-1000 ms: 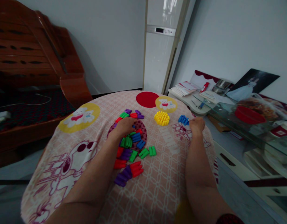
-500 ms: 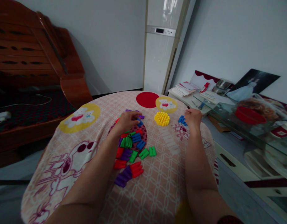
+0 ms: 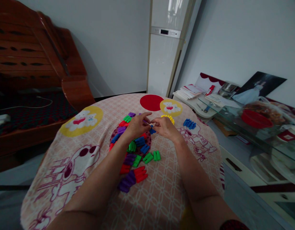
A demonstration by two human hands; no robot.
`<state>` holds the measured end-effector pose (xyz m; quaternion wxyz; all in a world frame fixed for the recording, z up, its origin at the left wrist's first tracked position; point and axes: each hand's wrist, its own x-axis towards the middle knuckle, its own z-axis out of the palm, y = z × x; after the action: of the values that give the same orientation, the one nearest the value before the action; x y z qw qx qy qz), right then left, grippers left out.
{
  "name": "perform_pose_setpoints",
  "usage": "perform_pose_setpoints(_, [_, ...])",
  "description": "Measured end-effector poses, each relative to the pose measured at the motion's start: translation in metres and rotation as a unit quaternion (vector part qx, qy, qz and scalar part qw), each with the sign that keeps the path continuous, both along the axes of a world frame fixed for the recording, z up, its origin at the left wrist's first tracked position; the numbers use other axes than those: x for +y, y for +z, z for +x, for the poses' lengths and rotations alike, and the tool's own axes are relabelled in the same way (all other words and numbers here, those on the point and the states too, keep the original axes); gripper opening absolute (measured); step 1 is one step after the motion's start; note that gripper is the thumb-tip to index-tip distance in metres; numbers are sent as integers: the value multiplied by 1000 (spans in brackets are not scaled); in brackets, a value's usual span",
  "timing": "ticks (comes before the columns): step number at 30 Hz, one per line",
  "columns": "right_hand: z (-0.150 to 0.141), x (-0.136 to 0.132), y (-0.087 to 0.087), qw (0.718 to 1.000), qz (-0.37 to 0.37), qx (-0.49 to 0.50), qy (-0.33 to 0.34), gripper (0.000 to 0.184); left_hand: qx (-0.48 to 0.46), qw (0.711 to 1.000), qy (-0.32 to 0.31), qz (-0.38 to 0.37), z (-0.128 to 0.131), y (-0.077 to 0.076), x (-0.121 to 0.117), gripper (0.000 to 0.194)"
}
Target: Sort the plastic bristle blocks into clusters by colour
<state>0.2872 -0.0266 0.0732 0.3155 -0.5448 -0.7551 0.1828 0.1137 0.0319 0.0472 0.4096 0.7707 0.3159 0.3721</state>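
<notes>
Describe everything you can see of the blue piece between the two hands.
The blue piece is small and solid blue, and looks like plastic. It sits at the fingertips of the left hand and right hand, which appear to hold it together above the patterned tablecloth, left of the yellow pieces in the picture. Fingers cover part of it, so its full shape, exact tilt and whether it is one part or several cannot be told.

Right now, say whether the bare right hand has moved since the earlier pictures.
Yes, leftward: the right hand, earlier beside the ridged blue plastic pieces, now sits closer to the round red patch on the tablecloth.
</notes>
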Motion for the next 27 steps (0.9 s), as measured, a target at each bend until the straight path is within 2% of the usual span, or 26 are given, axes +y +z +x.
perform_pose_setpoints(5, [-2,-1,1,999,4,-47,-6,18,2,1000,6,17,7,-3,-3,67])
perform_pose_setpoints(8, [10,-1,2,997,-3,-70,-13,16,1,1000,2,30,10,-4,-5,63])
perform_pose_setpoints(10, [29,-2,4,995,-12,-85,-57,15,-2,999,4,44,9,-4,-5,59])
perform_pose_setpoints(12, [57,-5,6,985,-19,-105,-137,14,14,998,16,60,6,-2,-3,54])
perform_pose_setpoints(15, [101,-10,4,950,-20,-139,-279,15,89,992,45,79,-3,3,3,44])
perform_pose_setpoints(18, [133,-15,-6,911,-29,-173,-372,17,171,979,63,89,-14,7,9,36])
perform_pose_setpoints(22, [150,-17,-21,882,-51,-192,-428,17,210,971,73,89,-26,6,18,34])
perform_pose_setpoints(27, [152,-16,-33,878,-59,-184,-438,14,175,978,85,72,-36,3,26,33])
